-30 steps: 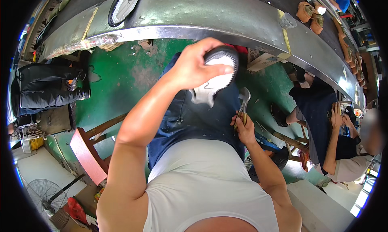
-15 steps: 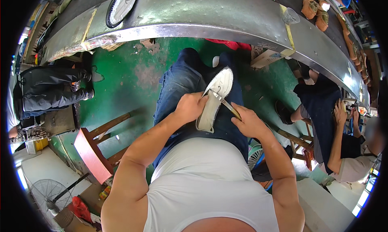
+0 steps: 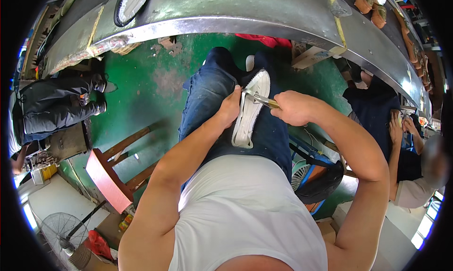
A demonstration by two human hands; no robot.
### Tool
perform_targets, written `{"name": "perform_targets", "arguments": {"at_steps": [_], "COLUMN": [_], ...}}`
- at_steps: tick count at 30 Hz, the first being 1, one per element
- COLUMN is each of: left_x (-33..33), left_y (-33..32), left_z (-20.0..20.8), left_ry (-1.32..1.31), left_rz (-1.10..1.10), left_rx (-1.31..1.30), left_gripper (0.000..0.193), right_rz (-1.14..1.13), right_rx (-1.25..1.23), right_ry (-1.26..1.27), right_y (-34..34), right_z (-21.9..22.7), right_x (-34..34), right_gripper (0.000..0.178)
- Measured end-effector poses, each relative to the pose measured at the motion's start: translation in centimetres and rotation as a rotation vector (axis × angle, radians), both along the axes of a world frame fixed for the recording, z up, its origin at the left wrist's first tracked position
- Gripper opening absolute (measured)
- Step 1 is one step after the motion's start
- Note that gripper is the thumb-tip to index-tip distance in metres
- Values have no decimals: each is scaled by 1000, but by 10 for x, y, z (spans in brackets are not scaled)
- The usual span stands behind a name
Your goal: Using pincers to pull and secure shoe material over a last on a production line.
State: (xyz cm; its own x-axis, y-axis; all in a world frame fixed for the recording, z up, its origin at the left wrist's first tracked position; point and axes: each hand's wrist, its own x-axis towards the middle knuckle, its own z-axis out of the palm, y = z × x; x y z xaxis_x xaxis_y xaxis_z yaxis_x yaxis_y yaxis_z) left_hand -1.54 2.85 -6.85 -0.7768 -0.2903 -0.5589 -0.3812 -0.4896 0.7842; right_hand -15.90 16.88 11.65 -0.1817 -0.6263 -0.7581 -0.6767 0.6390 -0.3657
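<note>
Right now on my feed, the left hand [image 3: 230,107] pinches the white shoe [image 3: 246,122] at its left edge, fingers partly hidden; the right hand [image 3: 290,107] is wrapped firmly round the pliers [image 3: 264,100], their nose at that edge. I see the shoe lying lengthwise on the lap [image 3: 203,103], nearer its right side.

Your pliers [image 3: 263,100]: shiny metal | your shoe [image 3: 245,125]: matt, cloth-like, rough-edged | your jeans [image 3: 204,106]: matt denim | bench [image 3: 226,7] before you: glossy metal | floor [image 3: 132,91]: semi-glossy, patchily rough
</note>
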Motion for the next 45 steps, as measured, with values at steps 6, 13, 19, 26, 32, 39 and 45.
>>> {"name": "perform_targets", "arguments": {"at_steps": [6,13,19,26,32,39,45], "left_x": [16,0,-2,-12,-21,-26,-27], "left_y": [-11,-14,-8,4,3,-3,2], "left_z": [27,39,43,42,46,47,48], "left_ry": [11,132,64,-7,-90,-126,-117], "left_rz": [-9,-69,-26,22,-33,-117,-137], "left_rx": [432,267,302,171,138,77,66], "left_gripper": [58,63,57,55,51,52,55], "right_rz": [-344,-752,-1073,-1408,-1071,-871,-743], "right_rx": [-309,-426,-269,-344,-175,-197,-128], "right_ry": [-43,-238,-724,-1294,-1257,-736,-839], "right_y": [31,39,45,67,103,97,74], "right_z": [-67,-100,-100,-127,-106,-65,-72], "right_x": [43,83,75,85,39,-6,-35], "right_gripper": [30,28,28,25,38,30,31]}}
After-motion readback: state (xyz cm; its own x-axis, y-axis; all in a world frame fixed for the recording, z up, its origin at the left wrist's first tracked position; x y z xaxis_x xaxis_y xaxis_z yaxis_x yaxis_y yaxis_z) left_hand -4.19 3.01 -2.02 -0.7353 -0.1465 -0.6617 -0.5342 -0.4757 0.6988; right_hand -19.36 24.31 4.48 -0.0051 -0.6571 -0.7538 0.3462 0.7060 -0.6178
